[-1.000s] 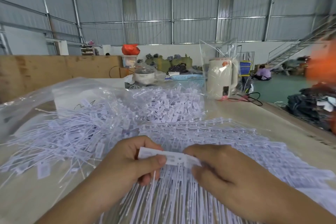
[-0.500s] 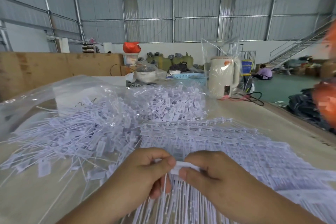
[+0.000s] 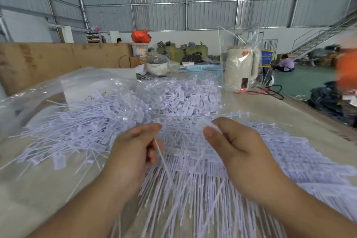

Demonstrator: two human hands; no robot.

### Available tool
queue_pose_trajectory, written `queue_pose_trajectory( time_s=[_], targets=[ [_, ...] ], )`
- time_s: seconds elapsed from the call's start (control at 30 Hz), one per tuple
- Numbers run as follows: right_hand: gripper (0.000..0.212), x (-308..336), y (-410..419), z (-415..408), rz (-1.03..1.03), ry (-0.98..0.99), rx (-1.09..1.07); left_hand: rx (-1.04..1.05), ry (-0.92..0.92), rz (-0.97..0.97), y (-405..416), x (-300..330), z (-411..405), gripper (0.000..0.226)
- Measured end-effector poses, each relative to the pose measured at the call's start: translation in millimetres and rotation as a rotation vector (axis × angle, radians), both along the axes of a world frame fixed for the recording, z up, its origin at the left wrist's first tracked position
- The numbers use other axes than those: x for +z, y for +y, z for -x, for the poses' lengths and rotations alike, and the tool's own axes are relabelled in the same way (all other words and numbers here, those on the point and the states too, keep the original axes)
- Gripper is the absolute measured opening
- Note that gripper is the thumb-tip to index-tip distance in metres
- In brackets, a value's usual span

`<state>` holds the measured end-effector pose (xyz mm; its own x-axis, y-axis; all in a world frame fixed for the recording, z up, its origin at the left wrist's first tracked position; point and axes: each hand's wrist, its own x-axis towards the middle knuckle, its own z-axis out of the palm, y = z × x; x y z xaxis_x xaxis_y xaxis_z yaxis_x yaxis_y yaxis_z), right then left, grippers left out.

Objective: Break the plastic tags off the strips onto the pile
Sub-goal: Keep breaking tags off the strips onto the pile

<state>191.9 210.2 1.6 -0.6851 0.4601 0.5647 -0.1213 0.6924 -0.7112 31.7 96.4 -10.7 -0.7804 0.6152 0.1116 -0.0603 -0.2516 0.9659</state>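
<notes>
L hand (image 3: 133, 150) pinches a thin tie (image 3: 161, 157); R hand (image 3: 237, 147) pinches a tag (image 3: 204, 124) (blurred), hands apart above strips (image 3: 193, 189).

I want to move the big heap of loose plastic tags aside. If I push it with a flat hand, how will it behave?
The heap of loose tags would likely scatter rather than slide as one, since the pieces lie separate and crisscrossed. Each looks thin and small, so probably very light. The long tails may snag one another and drag neighbours across the table.
</notes>
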Motion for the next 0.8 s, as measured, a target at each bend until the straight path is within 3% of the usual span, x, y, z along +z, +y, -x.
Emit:
queue_pose_trajectory(
  time_s=[0.07,0.13,0.3,0.6,0.7,0.8],
  targets=[
    [0.013,-2.7,1.9,-2.6,0.034,-0.111,0.135,-0.124,0.293,0.096,-1.7,0.6,-4.6,0.013],
    [0.018,-9.2,2.9,-1.8,0.060,-0.203,0.243,-0.259,0.436,0.119,-1.0,-0.2,-14.8,0.016],
    [0.025,-14.5,6.4,1.8,0.038,-0.218,0.331,-0.344,0.419,0.173,-1.5,0.7,-9.0,0.030],
    [0.026,-20.7,8.7,5.0,0.144,-0.163,0.406,-0.280,0.433,0.180,-0.1,-1.8,-8.0,0.026],
    [0.033,-21.4,6.6,6.2,0.129,-0.163,0.363,-0.379,0.382,0.122,-1.2,-1.6,-10.5,0.026],
    [0.040,-21.5,2.9,6.6,0.158,-0.149,0.350,-0.492,0.384,0.077,-3.1,-3.9,-14.3,0.040]
  ],
)
